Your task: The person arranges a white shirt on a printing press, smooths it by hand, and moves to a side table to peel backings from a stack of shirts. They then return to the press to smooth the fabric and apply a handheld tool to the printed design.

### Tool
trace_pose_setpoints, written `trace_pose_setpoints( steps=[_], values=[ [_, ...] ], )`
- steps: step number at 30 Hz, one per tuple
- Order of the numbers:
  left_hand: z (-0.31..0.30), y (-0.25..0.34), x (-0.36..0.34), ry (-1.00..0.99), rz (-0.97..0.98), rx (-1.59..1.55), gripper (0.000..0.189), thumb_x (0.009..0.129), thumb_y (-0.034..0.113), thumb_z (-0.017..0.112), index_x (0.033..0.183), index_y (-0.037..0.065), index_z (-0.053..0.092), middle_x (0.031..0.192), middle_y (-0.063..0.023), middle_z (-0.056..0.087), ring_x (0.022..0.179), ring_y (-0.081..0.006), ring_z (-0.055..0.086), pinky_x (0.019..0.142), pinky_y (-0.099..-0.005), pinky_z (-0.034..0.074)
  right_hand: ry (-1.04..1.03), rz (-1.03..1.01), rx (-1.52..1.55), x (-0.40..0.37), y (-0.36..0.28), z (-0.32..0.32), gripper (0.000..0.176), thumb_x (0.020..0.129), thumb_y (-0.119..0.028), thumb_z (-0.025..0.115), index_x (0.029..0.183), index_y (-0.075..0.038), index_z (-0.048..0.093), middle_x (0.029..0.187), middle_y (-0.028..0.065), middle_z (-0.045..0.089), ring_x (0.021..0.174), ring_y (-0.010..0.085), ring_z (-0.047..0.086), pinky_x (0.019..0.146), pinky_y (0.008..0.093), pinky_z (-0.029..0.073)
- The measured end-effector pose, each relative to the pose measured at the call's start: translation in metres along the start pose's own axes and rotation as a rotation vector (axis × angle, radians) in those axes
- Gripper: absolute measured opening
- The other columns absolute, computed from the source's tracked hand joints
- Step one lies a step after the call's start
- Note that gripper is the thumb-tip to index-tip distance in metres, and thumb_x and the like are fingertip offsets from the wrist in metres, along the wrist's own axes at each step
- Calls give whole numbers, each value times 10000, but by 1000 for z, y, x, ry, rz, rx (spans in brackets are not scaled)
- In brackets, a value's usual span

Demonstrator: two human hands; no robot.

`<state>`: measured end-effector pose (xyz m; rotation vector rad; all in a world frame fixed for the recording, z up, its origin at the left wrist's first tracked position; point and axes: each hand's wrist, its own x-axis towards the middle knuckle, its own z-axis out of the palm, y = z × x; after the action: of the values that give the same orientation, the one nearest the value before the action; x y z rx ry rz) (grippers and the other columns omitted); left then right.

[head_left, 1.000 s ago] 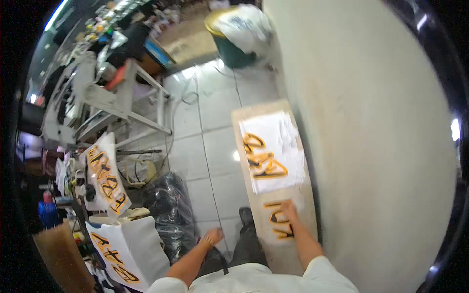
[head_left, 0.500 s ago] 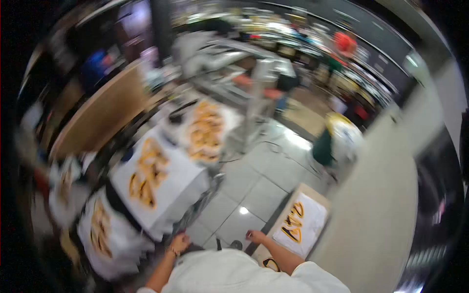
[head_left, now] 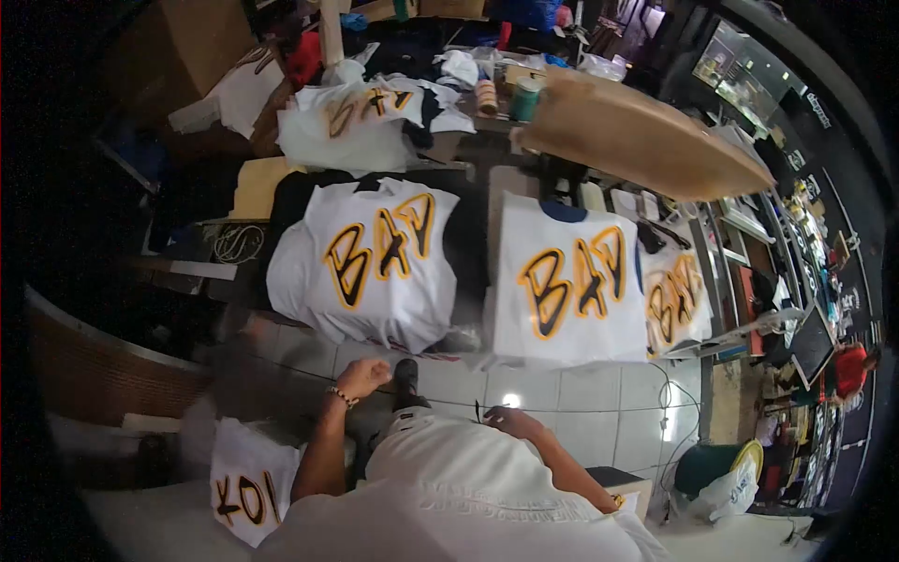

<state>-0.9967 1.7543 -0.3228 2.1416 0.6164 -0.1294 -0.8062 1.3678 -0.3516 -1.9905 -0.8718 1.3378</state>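
Note:
My left hand (head_left: 363,378), a bracelet at its wrist, hangs over the floor in front of my body with fingers curled together; nothing shows in it. At my waist, my right hand (head_left: 513,423) has bent fingers near a small dark thing, and its grip is unclear. Beyond my hands lie a white shirt (head_left: 379,304) printed "BAD" and, to its right, a second white "BAD" shirt (head_left: 571,339) with a dark collar. Neither hand touches them. A third printed shirt (head_left: 676,300) lies farther right.
A white "KOI" print (head_left: 245,487) lies at lower left. Another "BAD" shirt (head_left: 351,131) lies at the back, near a large brown board (head_left: 646,136). A bin (head_left: 704,468) with a plastic bag stands at lower right. A person in red (head_left: 850,370) is far right.
The view has swung left, so the printed shirts now lie straight ahead and the bin appears at lower right. Both hands remain low before my body.

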Motion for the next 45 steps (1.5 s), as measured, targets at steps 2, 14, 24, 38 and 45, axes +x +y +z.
trace_pose_setpoints(
  steps=[2,14,24,38,45],
  values=[
    [-56,33,19,53,19,-85,292,884,240,747,1090,36,710,954,-116,754,889,-233,727,785,-362,558,56,-53,-102,26,-80,-13,352,945,-386,670,1101,-74,717,1029,131,743,971,274,697,857,383,539],
    [-176,-12,167,461,192,573,591,1026,424,491,1545,164,379,1627,-188,264,1481,-459,236,1157,-626,220,774,-220,-653,240,-242,-89,692,984,-478,531,1565,-154,337,1636,173,240,1507,442,176,1191,632,137],
    [-244,-63,272,753,130,348,532,1002,418,546,1419,89,520,1517,-205,447,1397,-443,377,1122,-578,315,1062,-207,-419,296,-242,-158,358,918,-273,646,1218,-80,621,1227,126,572,1124,385,516,943,558,420],
    [-302,-74,366,716,-6,137,265,778,239,833,915,64,689,914,-147,713,910,-368,680,804,-460,524,851,-166,-268,383,-232,-266,338,765,-297,812,978,-62,695,949,192,660,939,387,648,831,476,517],
    [-298,-63,368,734,37,157,229,802,181,806,886,44,642,888,-128,708,836,-362,674,752,-456,521,818,-160,-40,390,-230,-265,331,754,-315,811,920,-55,693,1010,191,679,977,381,652,831,453,517]
  ],
)
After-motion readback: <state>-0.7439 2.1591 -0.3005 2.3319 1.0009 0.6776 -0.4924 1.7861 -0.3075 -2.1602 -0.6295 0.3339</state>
